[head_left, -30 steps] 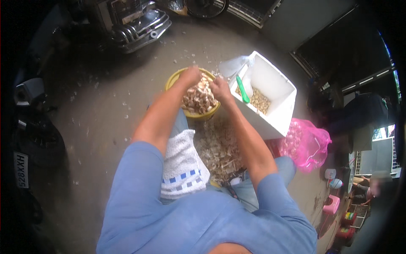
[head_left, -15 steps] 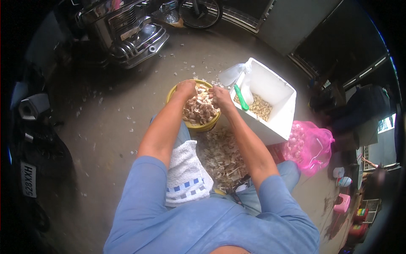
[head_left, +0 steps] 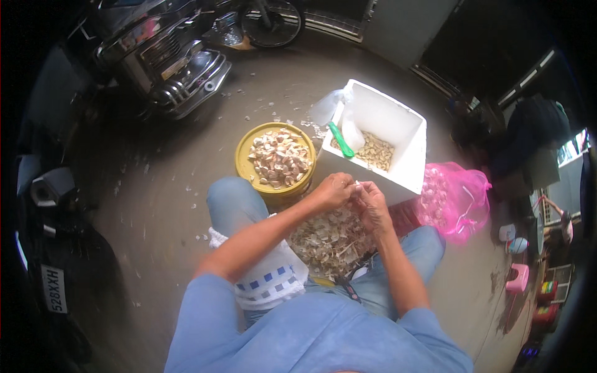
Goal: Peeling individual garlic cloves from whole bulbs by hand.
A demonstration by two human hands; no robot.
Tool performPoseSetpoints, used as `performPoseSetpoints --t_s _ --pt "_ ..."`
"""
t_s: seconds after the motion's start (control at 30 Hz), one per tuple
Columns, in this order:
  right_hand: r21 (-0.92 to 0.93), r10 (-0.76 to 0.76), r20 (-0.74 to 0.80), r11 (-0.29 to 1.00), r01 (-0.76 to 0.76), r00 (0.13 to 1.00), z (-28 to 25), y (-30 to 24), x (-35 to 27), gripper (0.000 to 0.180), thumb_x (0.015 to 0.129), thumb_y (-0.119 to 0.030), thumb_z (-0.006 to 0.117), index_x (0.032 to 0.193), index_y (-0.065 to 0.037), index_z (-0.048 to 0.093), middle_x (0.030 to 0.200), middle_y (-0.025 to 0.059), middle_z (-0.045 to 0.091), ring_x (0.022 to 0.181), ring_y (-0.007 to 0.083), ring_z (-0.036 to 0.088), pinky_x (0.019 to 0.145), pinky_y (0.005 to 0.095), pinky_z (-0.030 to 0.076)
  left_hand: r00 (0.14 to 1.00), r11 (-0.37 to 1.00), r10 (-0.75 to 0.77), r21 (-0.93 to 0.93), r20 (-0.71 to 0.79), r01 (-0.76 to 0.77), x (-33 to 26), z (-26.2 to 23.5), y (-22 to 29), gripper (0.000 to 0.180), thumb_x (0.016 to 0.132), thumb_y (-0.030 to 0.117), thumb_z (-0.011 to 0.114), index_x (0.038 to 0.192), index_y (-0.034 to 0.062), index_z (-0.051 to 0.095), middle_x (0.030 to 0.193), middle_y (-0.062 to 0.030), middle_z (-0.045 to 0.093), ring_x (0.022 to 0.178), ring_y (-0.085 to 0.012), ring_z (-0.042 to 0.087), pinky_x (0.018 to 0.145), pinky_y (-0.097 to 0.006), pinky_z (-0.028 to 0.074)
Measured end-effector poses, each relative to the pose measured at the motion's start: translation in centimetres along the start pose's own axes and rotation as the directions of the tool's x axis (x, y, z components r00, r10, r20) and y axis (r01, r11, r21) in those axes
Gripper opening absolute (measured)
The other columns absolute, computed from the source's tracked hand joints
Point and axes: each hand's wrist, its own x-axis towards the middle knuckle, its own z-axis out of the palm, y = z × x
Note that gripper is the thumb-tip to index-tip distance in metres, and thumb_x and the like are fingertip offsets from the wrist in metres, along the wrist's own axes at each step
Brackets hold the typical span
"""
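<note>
Left hand (head_left: 334, 190) and right hand (head_left: 372, 200) meeting just in front of the white foam box (head_left: 407, 171), fingers pinched narrow around one small pale garlic clove (head_left: 357, 185) held between them, above the lap. Clove whitish, tiny, its skin hard to make out. Below the hands, one heap of dry garlic skins and stalks (head_left: 329, 239), tan and papery, lying between the knees. One yellow bucket (head_left: 244, 163) on the floor just beside the left knee, filled to the brim with pale unpeeled cloves. One box, square and open-topped, holding a shallow layer of peeled cloves, one green-handled tool (head_left: 341, 140) and a clear plastic bag (head_left: 328, 107) draped over its rim. One pink plastic bag (head_left: 457, 199), bulging, touching the box on its right. One white cloth with blue squares (head_left: 268, 278) over the left thigh. Loose white flakes scattered across the grey floor (head_left: 161, 205).
</note>
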Motion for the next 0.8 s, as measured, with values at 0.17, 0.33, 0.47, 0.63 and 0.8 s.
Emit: performPoseSetpoints --t_s 0.17,0.33,0.47,0.63,0.8 --pt "0.124 0.051 -0.024 0.991 -0.047 0.998 -1.4 1.5 -2.1 0.028 0.099 -0.029 0.066 0.112 -0.009 0.051 0.087 0.0033 0.062 0.058 0.0122 0.061 0.042 0.0249 0.047 0.971 0.991 -0.099 -0.113 -0.216 0.076 -0.6 5.3 -2.4 0.029 0.1 0.023 0.063 0.091 -0.0044 0.069 0.076 -0.0113 0.071 0.065 -0.0188 0.067 0.06 -0.036 0.052" --pt "-0.069 0.107 -0.103 0.991 -0.115 0.989 -2.0 1.7 -0.6 0.027 0.101 -0.032 0.061 0.108 -0.008 0.052 0.078 0.0026 0.06 0.049 0.0089 0.055 0.038 0.0221 0.04 0.95 0.632 -0.31 -0.736 0.048 0.244 -1.9 5.4 -3.1 0.022 0.102 0.018 0.06 0.109 -0.0018 0.066 0.085 -0.006 0.07 0.065 -0.0122 0.065 0.058 -0.025 0.054" --pt "-0.276 -0.04 -0.103 0.961 0.01 0.994 -1.4 1.5 -0.7 0.022 0.105 -0.031 0.055 0.107 -0.009 0.052 0.075 -0.0005 0.058 0.047 0.0063 0.05 0.038 0.021 0.037 0.938 0.553 -0.344 -0.801 0.029 0.227 -1.1 6.1 -3.4 0.026 0.104 0.023 0.058 0.107 -0.0022 0.062 0.082 -0.0088 0.068 0.061 -0.0152 0.065 0.054 -0.027 0.055" --pt "-0.323 -0.25 -0.089 0.923 0.209 0.964 -2.6 4.3 0.6 0.023 0.105 -0.026 0.057 0.102 -0.005 0.049 0.078 0.0018 0.057 0.053 0.0052 0.051 0.04 0.0217 0.039 0.914 0.536 -0.405 -0.802 0.032 0.265 -0.4 6.7 -3.0 0.031 0.105 0.032 0.055 0.099 0.001 0.058 0.077 -0.0075 0.065 0.059 -0.0161 0.064 0.047 -0.028 0.054" --pt "-0.259 -0.208 -0.114 0.95 0.173 0.971 -0.8 2.4 -0.5 0.023 0.105 -0.025 0.057 0.1 -0.004 0.048 0.078 0.0018 0.055 0.054 0.0068 0.052 0.04 0.0231 0.043 0.923 0.559 -0.383 -0.791 0.018 0.248 -0.3 6.4 -2.5 0.027 0.105 0.027 0.056 0.1 0.0005 0.057 0.078 -0.0077 0.062 0.057 -0.0154 0.061 0.045 -0.029 0.054"
